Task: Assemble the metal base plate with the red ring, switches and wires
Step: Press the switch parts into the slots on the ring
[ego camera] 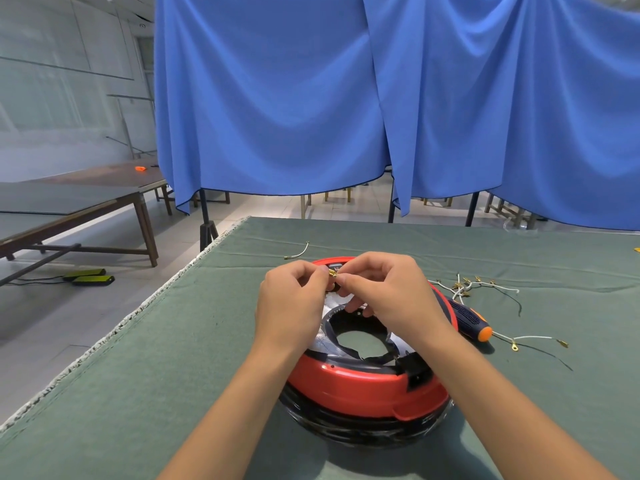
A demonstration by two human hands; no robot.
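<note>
Nowhere does any readable brand, label or writing show. Green cloth covers the worktop (138, 368), its frayed edge running along the left; blue curtains (277, 98) hang behind it, and long wooden tables (86, 206) stand on the tiled floor to the left. At the centre of the worktop sits the red ring (363, 386), on a dark base, with the metal base plate (332, 303) inside it, largely hidden by the hands. Above its far side the left hand (291, 306) and right hand (391, 292) meet, fingertips pinching a small brass terminal (333, 274); what it attaches to is hard to make out. Loose wires (464, 289) and a screwdriver (471, 320) lie just right of the ring.
</note>
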